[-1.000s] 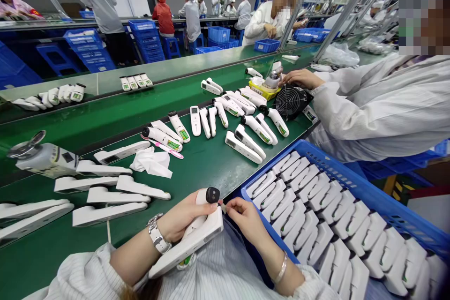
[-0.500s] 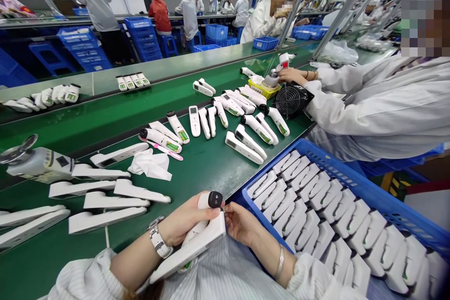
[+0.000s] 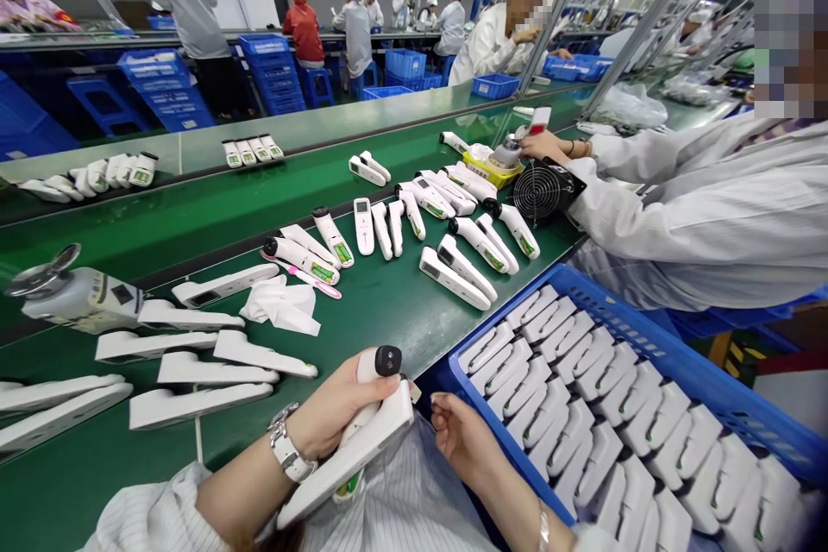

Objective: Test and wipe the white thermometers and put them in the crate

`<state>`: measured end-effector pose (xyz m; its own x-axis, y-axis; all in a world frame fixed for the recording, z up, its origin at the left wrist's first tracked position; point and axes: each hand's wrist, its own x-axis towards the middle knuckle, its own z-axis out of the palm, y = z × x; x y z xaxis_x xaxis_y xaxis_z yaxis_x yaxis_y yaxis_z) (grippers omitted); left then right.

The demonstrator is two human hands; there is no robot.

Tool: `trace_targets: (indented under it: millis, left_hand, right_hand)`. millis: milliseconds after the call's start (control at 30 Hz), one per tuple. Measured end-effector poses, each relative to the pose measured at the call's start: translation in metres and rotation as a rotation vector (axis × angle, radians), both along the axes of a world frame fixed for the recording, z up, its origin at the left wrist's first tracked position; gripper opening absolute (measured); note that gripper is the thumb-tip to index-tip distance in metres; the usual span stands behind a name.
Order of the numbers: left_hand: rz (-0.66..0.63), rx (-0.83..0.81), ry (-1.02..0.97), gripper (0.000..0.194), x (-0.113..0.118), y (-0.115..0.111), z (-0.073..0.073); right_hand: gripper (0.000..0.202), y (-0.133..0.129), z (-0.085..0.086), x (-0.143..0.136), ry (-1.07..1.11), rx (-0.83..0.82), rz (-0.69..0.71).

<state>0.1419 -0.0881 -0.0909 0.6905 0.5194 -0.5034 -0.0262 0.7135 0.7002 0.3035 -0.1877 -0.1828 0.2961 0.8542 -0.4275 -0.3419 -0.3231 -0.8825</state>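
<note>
In my left hand [image 3: 333, 405] are two white forehead thermometers, gripped together in front of my body. One thermometer [image 3: 355, 461] lies on the near side, its long body slanting down to the left, with a bit of green showing underneath. The other, behind it, has a black-capped head [image 3: 388, 360] poking up above my thumb. A small pale tab [image 3: 415, 392] sticks out at the near thermometer's top end. My right hand [image 3: 459, 435] is apart from them, a little to the right, fingers curled and pinched. Whatever lies between those fingertips, if anything, is hidden.
A blue crate [image 3: 562, 276] full of thermometers stands at my right. More thermometers [image 3: 213, 366] lie on the green bench [image 3: 362, 319], near a crumpled white cloth [image 3: 281, 304], a pink toothbrush [image 3: 314, 281] and a pump bottle [image 3: 84, 297]. A co-worker's sleeve [image 3: 679, 190] reaches in beside a black fan [image 3: 547, 190].
My right hand has come away from the thermometer's end and moved right and down. The small tab there is now uncovered. A co-worker's hand has lifted a white device slightly.
</note>
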Motion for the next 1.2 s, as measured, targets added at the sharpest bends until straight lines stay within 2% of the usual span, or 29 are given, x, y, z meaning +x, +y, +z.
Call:
trace_targets:
  millis: [100, 200, 267, 333, 433, 567, 1000, 1200]
  left_hand:
    - [0.091, 0.089, -0.002, 0.041, 0.0, 0.002, 0.013]
    - [0.187, 0.207, 0.003, 0.045, -0.002, 0.004, 0.027]
    - [0.258, 0.304, 0.028, 0.046, -0.004, 0.005, 0.035]
    - [0.336, 0.402, 0.059, 0.045, -0.006, 0.006, 0.04]
    - [0.448, 0.506, 0.088, 0.042, -0.012, 0.007, 0.043]
    - [0.533, 0.545, 0.1, 0.045, -0.019, 0.01, 0.041]
    - [0.644, 0.545, 0.089, 0.047, -0.024, 0.024, 0.031]
    - [0.677, 0.566, 0.1, 0.049, -0.028, 0.027, 0.034]
  right_hand:
    - [0.019, 0.003, 0.04, 0.003, -0.033, 0.131, -0.005]
    - [0.014, 0.016, 0.079, -0.001, -0.104, 0.316, 0.05]
    - [0.01, 0.028, 0.097, -0.009, -0.162, 0.428, 0.095]
    - [0.007, 0.039, 0.107, -0.017, -0.218, 0.499, 0.137]
    - [0.006, 0.051, 0.113, -0.029, -0.29, 0.546, 0.165]
    - [0.007, 0.06, 0.112, -0.039, -0.335, 0.583, 0.15]
    - [0.012, 0.086, 0.104, -0.05, -0.377, 0.619, 0.118]
    - [0.016, 0.094, 0.11, -0.057, -0.217, 0.532, 0.12]
